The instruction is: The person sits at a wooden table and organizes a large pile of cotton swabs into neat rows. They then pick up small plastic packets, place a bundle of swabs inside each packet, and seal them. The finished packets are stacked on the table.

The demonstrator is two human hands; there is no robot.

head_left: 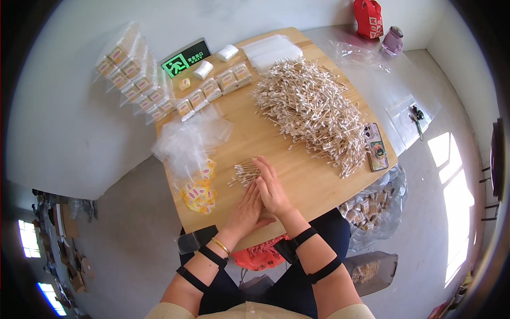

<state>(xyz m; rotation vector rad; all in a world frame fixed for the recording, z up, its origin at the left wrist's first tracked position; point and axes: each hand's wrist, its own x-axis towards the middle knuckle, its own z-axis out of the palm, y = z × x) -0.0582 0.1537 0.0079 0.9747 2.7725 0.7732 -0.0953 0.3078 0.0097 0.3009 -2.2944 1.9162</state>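
Hands flat on a small bundle of cotton swabs

Fingers of both hands lie stretched out and pressed together, not clenched, over a small bundle of cotton swabs (245, 173) near the front middle of the wooden table (303, 181). The right hand (272, 189) rests palm down with its fingertips on the bundle; the left hand (247, 208) lies beside and partly under it, fingers extended toward the same swabs. Neither hand grips anything; the swab ends poke out to the left of the fingertips. Just left of the hands sit clear plastic bags (191, 141) and a pack with yellow and red print (200, 190). Farther back on the right lies a big heap of loose swabs (311, 109), with a phone (375, 147) at its right edge. Filled small packets (212, 90) line the far left corner, beside a stack of empty clear bags (273, 50)
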